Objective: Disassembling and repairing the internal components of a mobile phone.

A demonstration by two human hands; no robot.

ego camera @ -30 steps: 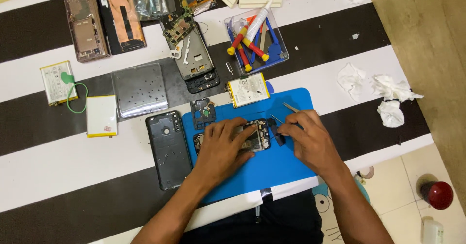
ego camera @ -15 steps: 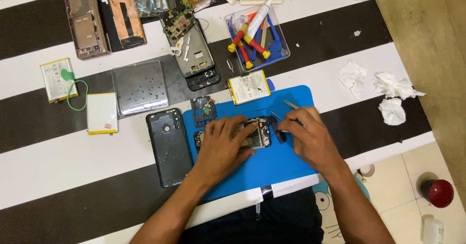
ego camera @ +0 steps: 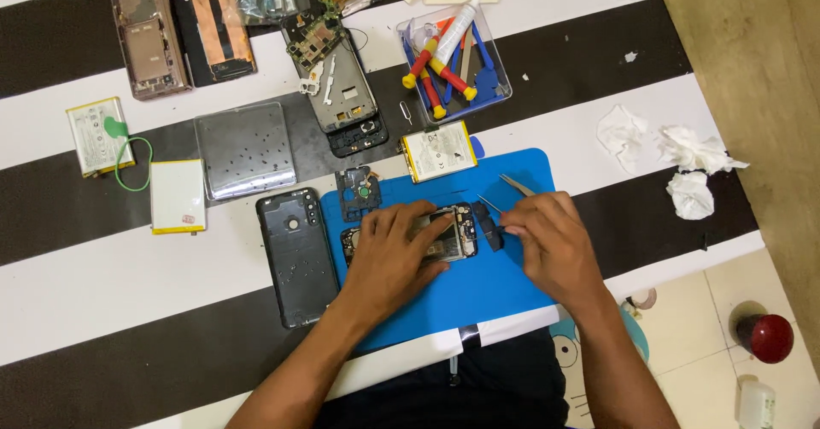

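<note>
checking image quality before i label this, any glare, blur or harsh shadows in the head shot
Head view: even, soft light and sharp focus across the striped table; only faint shadows under the left hand and right hand; mild sheen on the metal plate and the clear tool tray, nothing blown out; no obvious motion blur on the opened phone.

Back cover: a black phone back [ego camera: 297,256] lies just left of my blue mat.
Batteries: one yellow-edged battery [ego camera: 438,150] sits at the mat's top, two more [ego camera: 177,196] are far left.
Metal plate: a grey plate [ego camera: 246,149] with tiny screws.
Tool box: a clear tray [ego camera: 453,60] with red and blue tools.
Tissues: crumpled white tissues [ego camera: 688,173] on my right.
Old phones: opened phone shells [ego camera: 147,32] up top.
</note>
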